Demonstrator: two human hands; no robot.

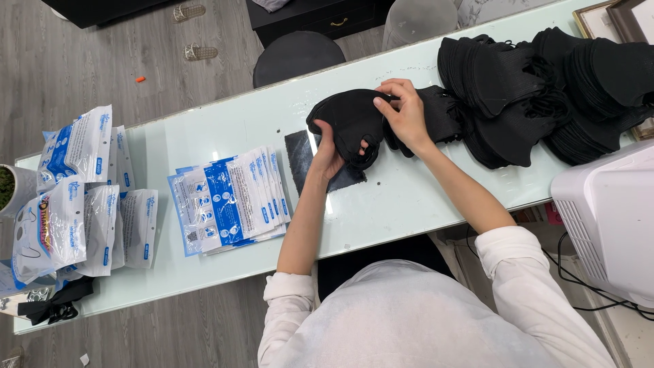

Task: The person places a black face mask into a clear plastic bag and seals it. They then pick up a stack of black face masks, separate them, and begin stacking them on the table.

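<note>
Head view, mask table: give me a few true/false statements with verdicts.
1. Both hands hold a black mask. True: the left hand grips it from below, the right hand at its upper edge.
2. The white and blue pouches lie on the person's right. False: they lie to the left.
3. A large pile of black masks sits at the right end of the table. True.
4. The masks are white. False: they are black.
5. A dark flat sheet lies under the left hand. True.

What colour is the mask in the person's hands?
Black; the mask shows best in the head view.
</note>
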